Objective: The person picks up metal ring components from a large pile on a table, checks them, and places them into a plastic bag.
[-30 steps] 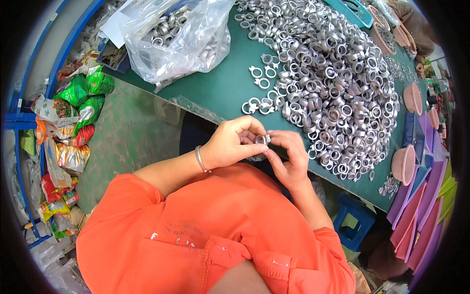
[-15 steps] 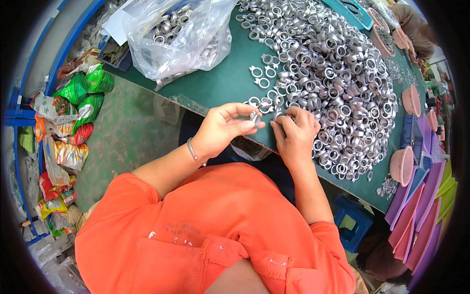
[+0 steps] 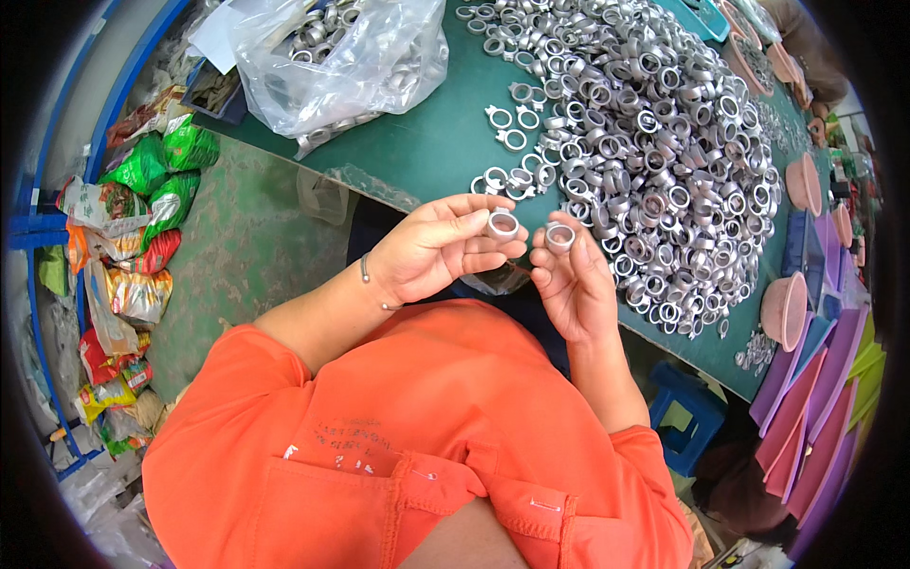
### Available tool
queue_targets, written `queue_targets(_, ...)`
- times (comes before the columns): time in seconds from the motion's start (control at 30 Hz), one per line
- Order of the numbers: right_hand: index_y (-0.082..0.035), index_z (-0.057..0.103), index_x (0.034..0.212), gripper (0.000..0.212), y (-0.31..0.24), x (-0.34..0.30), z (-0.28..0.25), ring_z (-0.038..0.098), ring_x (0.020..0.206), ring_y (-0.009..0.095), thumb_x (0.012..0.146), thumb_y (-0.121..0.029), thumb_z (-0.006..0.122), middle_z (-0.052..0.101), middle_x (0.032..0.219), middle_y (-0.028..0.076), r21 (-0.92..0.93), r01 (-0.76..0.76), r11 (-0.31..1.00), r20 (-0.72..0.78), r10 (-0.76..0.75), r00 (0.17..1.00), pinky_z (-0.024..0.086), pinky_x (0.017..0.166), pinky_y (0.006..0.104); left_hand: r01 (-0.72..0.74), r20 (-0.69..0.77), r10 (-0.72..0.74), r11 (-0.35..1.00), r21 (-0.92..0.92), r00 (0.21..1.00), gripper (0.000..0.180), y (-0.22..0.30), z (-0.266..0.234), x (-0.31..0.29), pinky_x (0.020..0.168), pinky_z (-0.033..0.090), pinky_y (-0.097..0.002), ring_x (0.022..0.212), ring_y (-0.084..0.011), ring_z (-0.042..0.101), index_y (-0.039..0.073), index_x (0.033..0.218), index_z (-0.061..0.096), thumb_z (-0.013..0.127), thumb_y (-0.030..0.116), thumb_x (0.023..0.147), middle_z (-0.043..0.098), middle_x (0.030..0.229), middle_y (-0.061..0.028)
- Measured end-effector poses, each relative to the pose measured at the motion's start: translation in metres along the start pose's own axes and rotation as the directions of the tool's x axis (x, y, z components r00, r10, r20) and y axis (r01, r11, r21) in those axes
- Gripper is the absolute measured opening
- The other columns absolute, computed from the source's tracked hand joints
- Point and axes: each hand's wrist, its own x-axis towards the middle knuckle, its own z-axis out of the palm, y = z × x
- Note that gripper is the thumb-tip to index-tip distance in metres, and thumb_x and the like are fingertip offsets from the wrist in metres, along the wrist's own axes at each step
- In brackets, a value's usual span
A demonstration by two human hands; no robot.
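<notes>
Between thumb and fingers, my left hand [image 3: 427, 245] pinches a grey metal ring [image 3: 502, 225] with a small lug, its round opening facing up. A second metal ring [image 3: 559, 237] is held at the fingertips of my right hand [image 3: 580, 289], a short way to the right of the first. Both hands are above the near edge of the green table [image 3: 427, 156]. Just beyond them lies a loose group of rings [image 3: 517, 180], and a large heap of similar rings [image 3: 654, 152] spreads to the right and far side.
A clear plastic bag [image 3: 379, 76] of rings stands at the far left of the table. Pink baskets [image 3: 784, 311] line the right side, near purple and pink panels [image 3: 815, 398]. Below the table edge is a blue stool [image 3: 684, 417]. Colourful sacks [image 3: 142, 218] lie along the left.
My right hand has come back from the heap's edge with a ring and turned palm up beside my left. The ring in my left hand has been turned so its opening shows.
</notes>
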Motion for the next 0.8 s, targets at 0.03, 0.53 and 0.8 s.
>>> queue_targets(0.03, 0.003, 0.046, 0.125, 0.039, -0.001, 0.000, -0.003, 0.065, 0.089, 0.024, 0.097, -0.023, 0.053, 0.061, 0.102, 0.016, 0.106, -0.084, 0.991, 0.002, 0.084, 0.996, 0.057, 0.075, 0.0325, 0.017, -0.003, -0.017, 1.000, 0.000, 1.000, 0.033, 0.000, -0.001, -0.001, 0.084, 0.056, -0.0306, 0.099, -0.0243, 0.066, -0.001, 0.128, 0.049, 0.048, 0.014, 0.098, 0.062, 0.112, -0.0197)
queue_targets(0.53, 0.001, 0.060, 0.079, 0.024, 0.016, -0.008, 0.021, 0.058, 0.059, 0.021, 0.093, -0.018, 0.059, 0.061, 0.068, 0.008, -0.952, 0.171, 0.253, 0.121, -0.199, 0.972, 0.047, 0.054, 0.0316, 0.280, -0.080, -0.269, 0.941, 0.192, 0.960, 0.025, -0.014, -0.008, -0.011, 0.070, 0.059, -0.0299, 0.090, -0.0229, 0.067, 0.002, 0.114, 0.052, 0.054, 0.018, 0.095, 0.062, 0.098, -0.0119)
queue_targets(0.8, -0.001, 0.061, 0.093, 0.016, 0.008, 0.053, 0.035, 0.052, 0.084, 0.032, 0.079, -0.006, 0.066, 0.056, 0.093, 0.013, -0.779, 0.326, -0.535, 0.565, -0.374, 0.735, 0.043, 0.071, 0.0412, 0.243, -0.162, -0.218, 0.957, 0.158, 0.962, 0.018, -0.008, -0.022, -0.009, 0.074, 0.058, -0.0313, 0.090, -0.0249, 0.068, 0.001, 0.106, 0.058, 0.056, 0.013, 0.094, 0.065, 0.098, -0.0138)
